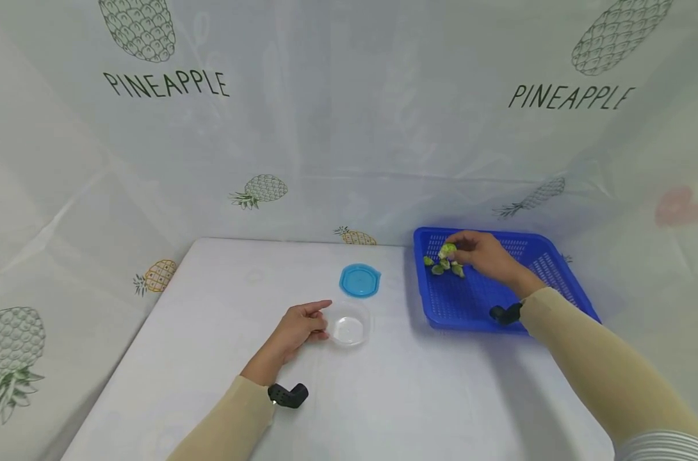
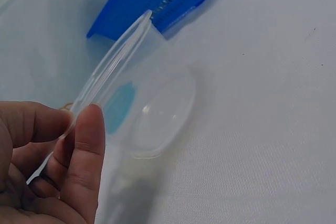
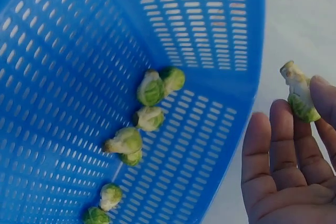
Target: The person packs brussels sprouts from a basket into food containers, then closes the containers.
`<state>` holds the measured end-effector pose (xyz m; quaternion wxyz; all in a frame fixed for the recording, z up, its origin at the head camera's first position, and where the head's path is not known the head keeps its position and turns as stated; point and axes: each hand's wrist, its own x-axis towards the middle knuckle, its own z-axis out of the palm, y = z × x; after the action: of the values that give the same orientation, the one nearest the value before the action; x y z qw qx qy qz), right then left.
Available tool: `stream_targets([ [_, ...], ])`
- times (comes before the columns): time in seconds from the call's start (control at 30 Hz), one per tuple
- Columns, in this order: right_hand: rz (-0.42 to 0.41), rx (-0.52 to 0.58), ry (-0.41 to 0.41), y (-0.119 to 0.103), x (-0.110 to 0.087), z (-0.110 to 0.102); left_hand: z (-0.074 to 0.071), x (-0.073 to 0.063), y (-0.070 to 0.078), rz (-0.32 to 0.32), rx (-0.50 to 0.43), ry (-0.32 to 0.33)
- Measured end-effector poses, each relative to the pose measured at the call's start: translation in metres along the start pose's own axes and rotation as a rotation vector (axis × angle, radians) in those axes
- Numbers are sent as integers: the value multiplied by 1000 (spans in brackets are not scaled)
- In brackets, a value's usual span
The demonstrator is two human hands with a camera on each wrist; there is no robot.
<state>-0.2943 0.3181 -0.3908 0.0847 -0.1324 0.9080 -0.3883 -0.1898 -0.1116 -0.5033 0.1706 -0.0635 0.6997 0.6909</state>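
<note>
With thumb and finger, my left hand (image 1: 297,328) pinches the rim of a clear round plastic container (image 2: 168,114), which appears tilted in the left wrist view. A blue lid (image 1: 360,281) lies flat just behind the container. Over the left part of a blue perforated basket (image 1: 455,304), my right hand (image 1: 488,257) pinches a Brussels sprout (image 3: 300,97) between thumb and fingertips. Its pale stem end points up in the right wrist view. Several more Brussels sprouts (image 3: 149,118) lie in the basket below, along its floor and wall.
A white cloth covers the table (image 1: 211,307), whose left edge slopes away from me. Behind it hangs a pale curtain (image 1: 349,115) printed with pineapples. The basket stands at the table's back right, near the curtain.
</note>
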Motion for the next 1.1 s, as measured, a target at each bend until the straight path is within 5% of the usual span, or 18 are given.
stream_targets([
  [1.1,-51,155,192,-41,-33,49,3,-9,5,12,-6,2],
])
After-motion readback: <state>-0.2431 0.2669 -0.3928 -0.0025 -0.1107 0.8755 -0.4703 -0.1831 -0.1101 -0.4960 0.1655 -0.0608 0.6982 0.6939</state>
